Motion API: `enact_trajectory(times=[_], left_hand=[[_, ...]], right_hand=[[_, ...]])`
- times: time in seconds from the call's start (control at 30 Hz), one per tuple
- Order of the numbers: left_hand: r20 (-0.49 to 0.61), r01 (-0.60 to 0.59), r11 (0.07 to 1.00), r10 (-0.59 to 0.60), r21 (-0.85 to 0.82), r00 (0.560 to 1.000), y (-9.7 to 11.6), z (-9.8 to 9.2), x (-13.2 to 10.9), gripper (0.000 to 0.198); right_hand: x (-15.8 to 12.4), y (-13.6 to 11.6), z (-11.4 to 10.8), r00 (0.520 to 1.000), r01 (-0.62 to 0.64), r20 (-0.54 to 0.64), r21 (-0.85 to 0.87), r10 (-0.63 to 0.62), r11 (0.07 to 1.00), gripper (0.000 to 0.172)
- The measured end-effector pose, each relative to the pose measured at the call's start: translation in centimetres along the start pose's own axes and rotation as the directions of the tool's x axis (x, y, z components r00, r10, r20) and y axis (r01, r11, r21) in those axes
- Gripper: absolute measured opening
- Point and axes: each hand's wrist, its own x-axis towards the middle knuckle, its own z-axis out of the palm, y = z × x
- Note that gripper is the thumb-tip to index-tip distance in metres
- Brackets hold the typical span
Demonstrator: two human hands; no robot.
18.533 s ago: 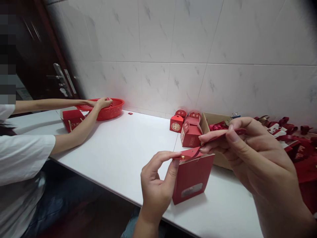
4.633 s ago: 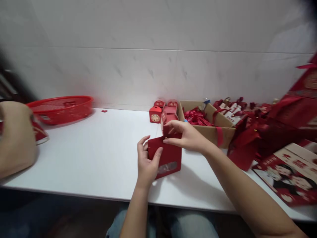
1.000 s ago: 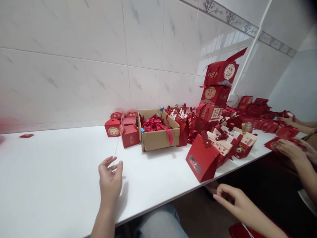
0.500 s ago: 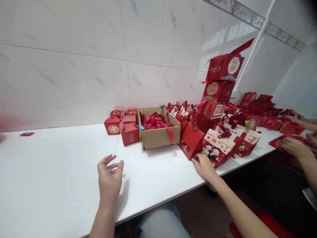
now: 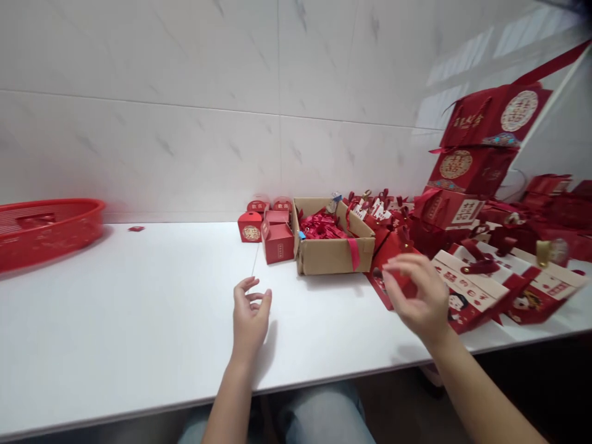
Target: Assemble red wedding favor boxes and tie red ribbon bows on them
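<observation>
My left hand [image 5: 250,317] is just above the white table, fingers loosely curled and apart, with nothing in it. My right hand [image 5: 420,299] is raised in front of a red gift box [image 5: 382,287] and partly hides it. Its fingers are bent, the thumb is held a little away from them, and I see nothing between them. Close to the right hand stands a cream-and-red gift box [image 5: 476,290] with a cartoon figure and a ribbon handle. A cardboard box [image 5: 333,259] between and beyond my hands holds a heap of red ribbons [image 5: 321,226].
Small red boxes [image 5: 279,243] stand left of the cardboard box. A red plastic basket [image 5: 87,228] is at the far left, near a small red packet [image 5: 136,229]. Tall stacked red boxes [image 5: 478,163] rise at the right. The table's front edge [image 5: 296,385] runs above my knees.
My view has turned left, bringing the red basket in. The right hand has let go of the red gift box's lower corner and lifted. My left hand keeps its loose curl.
</observation>
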Motion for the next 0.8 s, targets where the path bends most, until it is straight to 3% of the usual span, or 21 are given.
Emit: enact_trajectory(times=[0.1,0.2,0.27,0.37,0.43,0.47,0.5,0.53,0.6,0.67,0.7,0.73,0.8], left_hand=[[0.031,0.021,0.998,-0.022,0.062,0.999,-0.4,0.1,-0.4,0.039],[0.087,0.059,0.982,-0.075,0.178,0.993,-0.8,-0.1,-0.1,0.035],[0.19,0.1,0.951,-0.16,0.292,0.969,-0.3,-0.3,0.5,0.034],[0.339,0.077,0.9,-0.239,0.429,0.91,2.3,0.1,1.6,0.036],[0.359,-0.102,0.89,-0.073,0.444,0.931,4.7,1.4,2.6,0.034],[0.404,-0.197,0.874,0.001,0.444,0.915,5.8,2.3,3.2,0.032],[0.432,-0.282,0.853,0.074,0.44,0.899,6.7,3.3,4.0,0.033],[0.408,-0.351,0.822,0.162,0.448,0.898,7.3,4.4,5.1,0.037],[0.167,-0.409,0.74,0.382,0.533,0.909,7.7,6.5,7.9,0.052],[-0.068,-0.288,0.754,0.402,0.591,0.913,6.8,8.2,11.2,0.058],[-0.143,-0.17,0.793,0.307,0.585,0.941,6.1,8.8,12.8,0.062],[-0.162,-0.044,0.815,0.167,0.578,0.972,5.3,9.2,14.1,0.068],[-0.105,-0.004,0.803,0.082,0.596,0.991,3.5,9.3,16.1,0.067]], right_hand=[[7.0,-1.3,2.0,0.993,-0.044,-0.107,0.038,0.048,0.998,0.007],[12.0,-2.2,3.4,0.981,-0.132,-0.122,0.145,0.15,0.981,0.012],[13.5,-2.4,3.9,0.976,-0.13,-0.14,0.248,0.168,0.96,0.013],[13.6,-1.4,4.2,0.963,-0.147,-0.163,0.347,0.214,0.926,0.017],[13.1,0.3,4.1,0.978,-0.208,0.032,0.305,0.208,0.93,0.018],[12.9,1.4,4.0,0.961,-0.232,0.209,0.25,0.182,0.94,0.017],[12.7,2.5,3.9,0.904,-0.238,0.402,0.189,0.145,0.953,0.016],[12.6,3.7,3.8,0.814,-0.227,0.57,0.134,0.112,0.965,0.015],[12.5,5.9,3.8,0.656,-0.2,0.75,0.065,0.084,0.978,0.021],[12.5,7.7,4.1,0.615,-0.188,0.782,0.021,0.101,0.982,0.033],[12.5,8.5,4.4,0.617,-0.182,0.779,0.004,0.111,0.983,0.039],[12.4,9.2,4.8,0.619,-0.176,0.777,-0.009,0.118,0.984,0.044],[12.3,10.3,5.8,0.587,-0.163,0.799,-0.044,0.132,0.986,0.051]])
